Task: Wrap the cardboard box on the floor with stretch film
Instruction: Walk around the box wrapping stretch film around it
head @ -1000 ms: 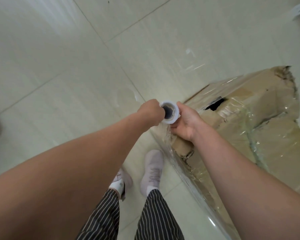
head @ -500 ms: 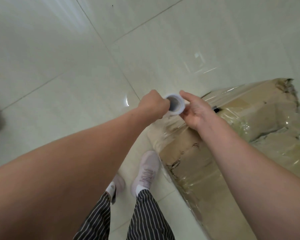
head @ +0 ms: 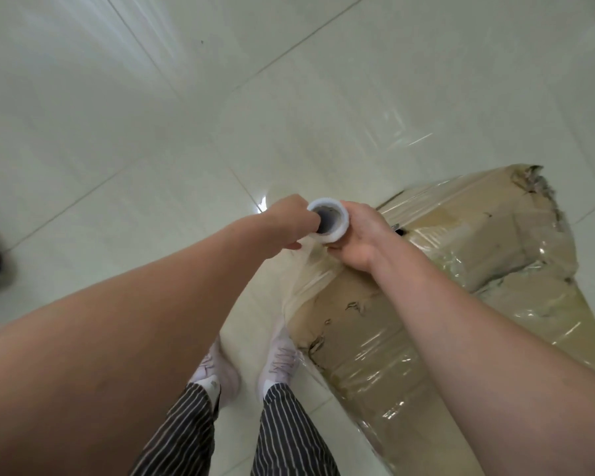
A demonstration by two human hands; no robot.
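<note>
- The left hand (head: pixel 289 223) is closed in a fist around the near side of a white stretch film roll (head: pixel 329 219), fingers curled under it.
- The right hand (head: pixel 359 235) grips the opposite side of the same roll, palm against its outer wall and fingers wrapped below.
- The roll is held end-on to the camera, its hollow grey core open to view, above the near corner of the cardboard box (head: pixel 443 297).
- A clear sheet of film (head: pixel 303 280) runs from beneath the roll down to the corner of the box, bunched into pale folds.
- The box lies on the floor (head: pixel 152 132) to the person's right, its brown faces already covered in glossy, wrinkled film; the cardboard is torn at the far corner and scuffed along the near edge.
- Both bare forearms reach forward from the bottom of the frame.
- Below them stand two pale shoes (head: pixel 279 362) and striped trouser legs (head: pixel 289 431), the right shoe just beside the wrapped box.
- The floor is laid with large, shiny, light tiles with thin grout lines.
</note>
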